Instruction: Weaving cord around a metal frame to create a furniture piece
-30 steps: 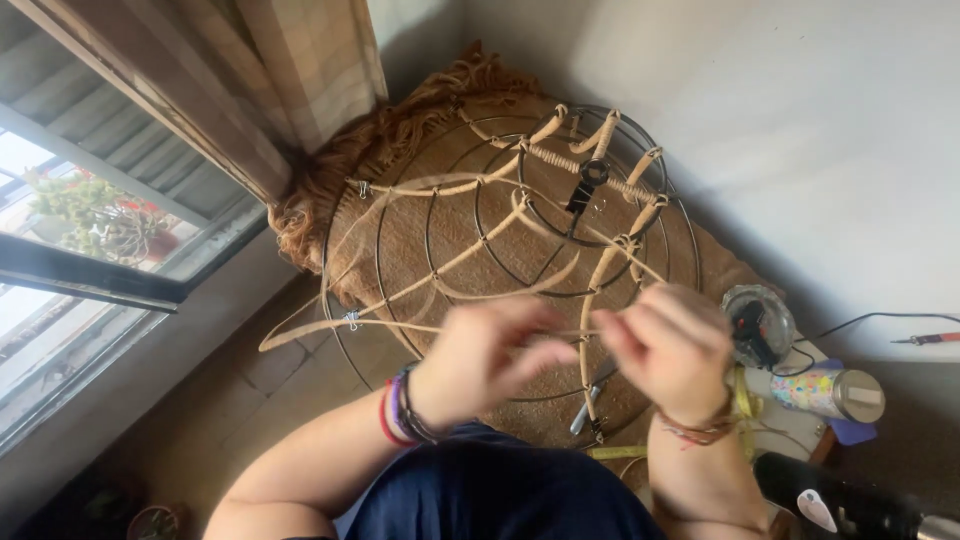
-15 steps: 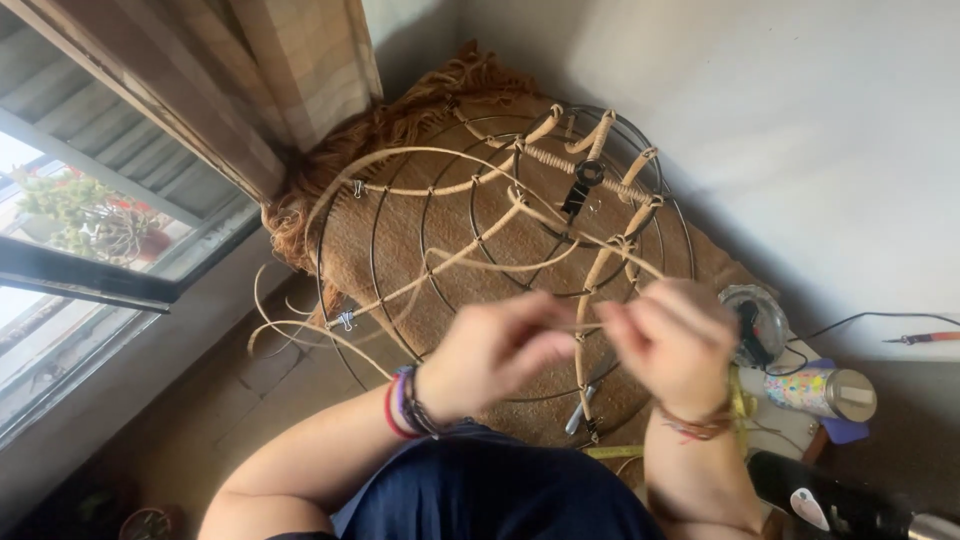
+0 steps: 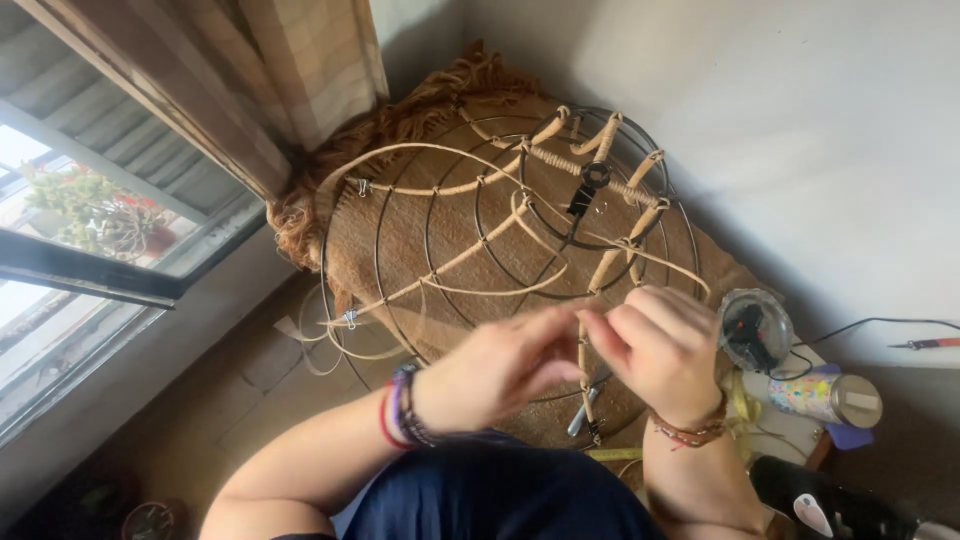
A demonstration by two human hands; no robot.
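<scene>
Jar (image 3: 826,398) beside wire frame (image 3: 500,240)

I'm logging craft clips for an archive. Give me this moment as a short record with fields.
setting: floor corner by a window, curtain and white wall
main object: round wire frame of concentric rings, partly wrapped with tan cane strips
under it: brown fringed mat
left hand: fingertips pinched at a wrapped spoke near the frame's lower edge; wrist bands
right hand: meets the left at the same spoke; beaded bracelet
clips: black clip near the centre
beside: patterned jar, round clear container
</scene>
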